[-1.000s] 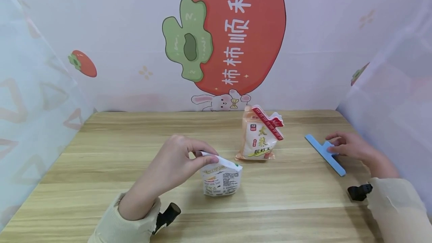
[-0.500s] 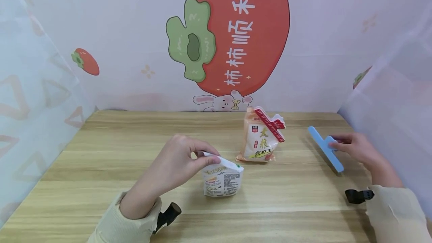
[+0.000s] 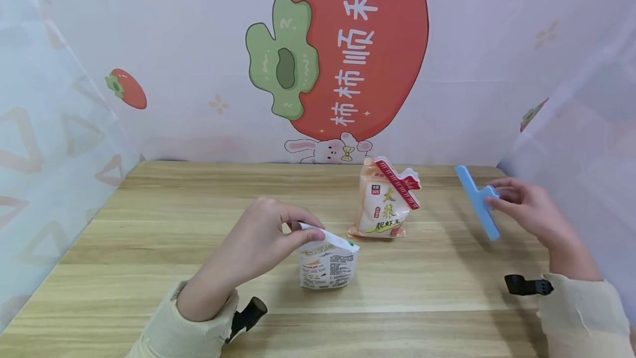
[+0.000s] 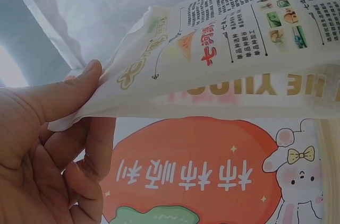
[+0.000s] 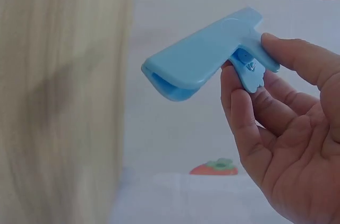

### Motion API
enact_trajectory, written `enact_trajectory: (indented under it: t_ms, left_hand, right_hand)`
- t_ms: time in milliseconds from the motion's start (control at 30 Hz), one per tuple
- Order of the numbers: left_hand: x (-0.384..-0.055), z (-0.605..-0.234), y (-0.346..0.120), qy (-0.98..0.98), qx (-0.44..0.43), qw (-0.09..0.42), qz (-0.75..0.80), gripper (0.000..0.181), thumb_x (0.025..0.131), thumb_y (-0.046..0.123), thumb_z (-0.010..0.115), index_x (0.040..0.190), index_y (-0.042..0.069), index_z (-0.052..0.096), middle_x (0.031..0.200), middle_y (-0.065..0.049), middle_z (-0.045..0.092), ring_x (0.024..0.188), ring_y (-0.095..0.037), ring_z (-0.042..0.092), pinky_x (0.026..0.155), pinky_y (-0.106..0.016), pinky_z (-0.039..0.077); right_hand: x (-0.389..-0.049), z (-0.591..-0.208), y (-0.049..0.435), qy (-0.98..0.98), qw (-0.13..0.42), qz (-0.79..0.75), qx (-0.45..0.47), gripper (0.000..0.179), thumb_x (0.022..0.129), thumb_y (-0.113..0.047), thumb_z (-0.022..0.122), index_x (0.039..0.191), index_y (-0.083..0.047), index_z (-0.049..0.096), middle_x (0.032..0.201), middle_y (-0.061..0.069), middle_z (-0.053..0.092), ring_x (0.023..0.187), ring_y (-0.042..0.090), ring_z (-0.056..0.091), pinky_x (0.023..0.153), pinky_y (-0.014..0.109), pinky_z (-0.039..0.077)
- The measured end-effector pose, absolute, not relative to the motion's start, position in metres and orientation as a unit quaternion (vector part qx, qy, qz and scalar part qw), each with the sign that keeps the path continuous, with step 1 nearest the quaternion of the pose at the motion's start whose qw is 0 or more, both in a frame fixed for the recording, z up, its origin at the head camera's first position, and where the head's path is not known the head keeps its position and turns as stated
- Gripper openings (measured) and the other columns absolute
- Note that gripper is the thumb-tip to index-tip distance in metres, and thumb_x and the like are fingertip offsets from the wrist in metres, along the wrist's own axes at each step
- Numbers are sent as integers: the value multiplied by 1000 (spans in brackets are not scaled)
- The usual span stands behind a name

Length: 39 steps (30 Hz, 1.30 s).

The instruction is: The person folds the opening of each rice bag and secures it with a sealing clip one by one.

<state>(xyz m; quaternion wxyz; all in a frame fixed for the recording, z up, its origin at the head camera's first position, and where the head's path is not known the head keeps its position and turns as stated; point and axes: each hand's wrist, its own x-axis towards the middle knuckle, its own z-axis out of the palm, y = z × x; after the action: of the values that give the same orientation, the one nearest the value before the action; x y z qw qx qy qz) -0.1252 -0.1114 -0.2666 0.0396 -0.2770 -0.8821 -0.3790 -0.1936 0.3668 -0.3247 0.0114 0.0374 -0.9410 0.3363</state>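
My left hand (image 3: pixel 265 239) pinches the folded top corner of a small white printed packet (image 3: pixel 328 269) that stands upright on the table. In the left wrist view, thumb and fingers hold the edge of the packet (image 4: pixel 228 49), whose top slants away to the right. Over at the right, my right hand (image 3: pixel 534 209) holds a light blue bag clip (image 3: pixel 478 203) raised above the tabletop. Seen from the right wrist, the thumb presses one handle of the clip (image 5: pixel 196 51) and the fingers sit behind the other.
Behind the white packet stands an orange-and-white bag (image 3: pixel 380 209) with a red-and-white clip (image 3: pixel 397 184) slanted across its top corner. A wooden table (image 3: pixel 149 225) lies under everything. White printed cloth (image 3: pixel 184 59) rises at the back and both sides.
The right hand has lifted the blue clip off the table and moved it slightly back, tilting it. The left hand and the white packet stay nearly still.
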Motion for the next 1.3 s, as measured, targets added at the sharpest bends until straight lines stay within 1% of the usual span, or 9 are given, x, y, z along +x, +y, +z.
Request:
enact_trajectory:
  t_ms: [33,100,200,367,533,733,1000,1133,1300]
  left_hand:
    - [-125,-267,-111,-882,-277,39,-379,6,83,21,80,89,18,80,76,12,73,66,2,58,56,-21,43]
    - [-125,-267,-111,-882,-276,39,-379,6,83,21,80,89,18,80,76,12,73,67,2,58,56,-21,44]
    - [-125,-267,-111,-883,-274,38,-380,7,83,21,80,89,18,80,77,12,74,67,2,58,57,-21,44]
    - [-126,-267,-111,-883,-274,39,-379,7,83,21,80,89,17,80,77,12,74,68,2,59,57,-21,45]
    - [-126,-268,-112,-884,-274,43,-376,7,83,22,80,88,18,80,76,12,73,67,2,58,56,-21,44]
    - [-126,-269,-112,-883,-276,47,-378,6,83,22,81,88,18,80,76,12,73,67,3,59,55,-21,43]
    - [-126,-269,-112,-884,-275,46,-376,7,83,22,81,89,18,80,76,12,73,67,2,59,55,-21,43]
    - [-126,-269,-111,-883,-275,45,-377,7,83,22,81,88,17,81,75,12,73,66,2,58,54,-21,42]
    - [-127,-268,-111,-882,-274,47,-379,7,83,22,81,87,17,81,74,12,73,65,2,57,51,-21,39]
  right_hand:
    - [-192,-323,365,-939,17,342,42,43,99,-25,63,131,1,51,93,-25,68,84,-17,57,69,12,38]
    - [-189,-319,361,-934,27,353,52,37,99,-23,63,127,-2,53,91,-30,65,84,-15,58,68,9,40]
    - [-184,-312,354,-925,42,370,69,29,98,-20,64,124,-10,55,91,-30,66,85,-13,61,68,8,44]
    - [-177,-303,339,-906,58,408,98,26,98,-11,63,122,-17,56,93,-26,68,83,-7,67,70,8,48]
    - [-170,-294,320,-888,84,431,136,31,95,-2,63,122,-17,60,98,-23,70,84,-5,69,72,9,51]
    - [-162,-283,295,-893,106,406,164,33,92,-1,68,120,-16,62,95,-21,70,80,-2,68,68,11,52]
    - [-152,-277,271,-881,121,402,220,34,88,7,68,121,0,60,91,-14,69,77,2,68,65,13,54]
    - [-148,-277,258,-874,118,396,257,37,87,10,67,121,-1,60,93,-10,67,79,2,65,65,14,54]
    - [-143,-278,241,-874,99,366,305,41,88,8,68,125,-9,61,94,-7,68,83,3,63,70,16,55]
